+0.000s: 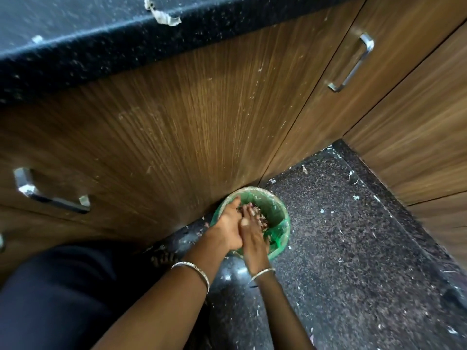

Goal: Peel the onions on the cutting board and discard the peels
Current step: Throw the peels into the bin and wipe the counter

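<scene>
discard step. left hand [226,224] and right hand [253,232] touch side by side over bin [279,199] on floor by cabinet [177,117]. peels [255,207] at fingertips, inside bin. right fingers straight, slightly spread; left fingers: cannot tell. next: shake off clinging bits.

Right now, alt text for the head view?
Looking down, the left hand and right hand meet over a green-lined bin on the floor, onion peels between them. Wooden cabinet doors and a dark countertop stand behind.
</scene>
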